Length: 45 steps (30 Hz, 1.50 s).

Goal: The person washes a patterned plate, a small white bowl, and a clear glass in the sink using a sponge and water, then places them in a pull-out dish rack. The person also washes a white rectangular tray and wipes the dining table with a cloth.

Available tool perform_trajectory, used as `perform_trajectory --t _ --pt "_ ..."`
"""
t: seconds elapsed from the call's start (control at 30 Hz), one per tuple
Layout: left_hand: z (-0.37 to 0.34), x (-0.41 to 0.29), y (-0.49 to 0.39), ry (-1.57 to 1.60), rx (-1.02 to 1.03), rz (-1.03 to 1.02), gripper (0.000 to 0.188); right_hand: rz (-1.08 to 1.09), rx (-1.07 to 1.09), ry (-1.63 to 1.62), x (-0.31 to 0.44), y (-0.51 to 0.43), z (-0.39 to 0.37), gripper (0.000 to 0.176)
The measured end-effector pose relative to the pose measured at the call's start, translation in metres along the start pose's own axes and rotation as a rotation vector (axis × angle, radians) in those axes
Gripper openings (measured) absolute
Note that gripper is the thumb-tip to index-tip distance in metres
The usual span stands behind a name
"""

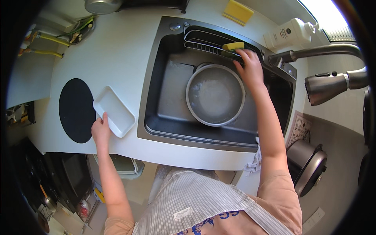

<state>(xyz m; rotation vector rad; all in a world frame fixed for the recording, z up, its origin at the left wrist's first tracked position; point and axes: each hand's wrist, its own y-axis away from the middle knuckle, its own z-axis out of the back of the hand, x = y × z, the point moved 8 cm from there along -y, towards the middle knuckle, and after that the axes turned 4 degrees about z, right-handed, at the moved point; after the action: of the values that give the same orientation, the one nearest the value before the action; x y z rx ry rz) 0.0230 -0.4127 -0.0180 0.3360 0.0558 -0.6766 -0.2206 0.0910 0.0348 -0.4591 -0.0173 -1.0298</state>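
My left hand [101, 129] grips the near left edge of a white rectangular dish [115, 111] on the counter, thumb inside its wall. My right hand [249, 66] is over the back right of the sink, fingers apart, close to a yellow and green sponge [233, 46] in a wire rack [202, 45]. Whether the fingertips touch the sponge is not plain. Below the rack, a round metal basin [216, 95] rests in the dark sink [173, 88].
A black round mat [77, 110] lies left of the dish. A grey faucet [326, 88] juts in from the right. Behind the sink are a white pump bottle [289, 33] and a yellow cloth [238, 12]. A white cloth [255, 160] hangs at the sink's near right corner.
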Motion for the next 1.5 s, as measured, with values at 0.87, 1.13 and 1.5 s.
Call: perform_trajectory --t 0.87,1.13,1.5 --pt "-0.297 -0.271 0.175 0.457 0.786 -0.500 0.045 -0.499 0.544 -0.065 -0.004 0.217 -0.176 0.040" --pt "-0.372 -0.278 0.185 0.886 1.072 0.170 0.053 -0.673 0.302 -0.624 0.015 0.207 -0.211 0.026" --pt "-0.344 -0.282 0.188 1.087 1.055 0.459 0.048 -0.543 0.346 -0.302 0.057 0.172 -0.122 0.032"
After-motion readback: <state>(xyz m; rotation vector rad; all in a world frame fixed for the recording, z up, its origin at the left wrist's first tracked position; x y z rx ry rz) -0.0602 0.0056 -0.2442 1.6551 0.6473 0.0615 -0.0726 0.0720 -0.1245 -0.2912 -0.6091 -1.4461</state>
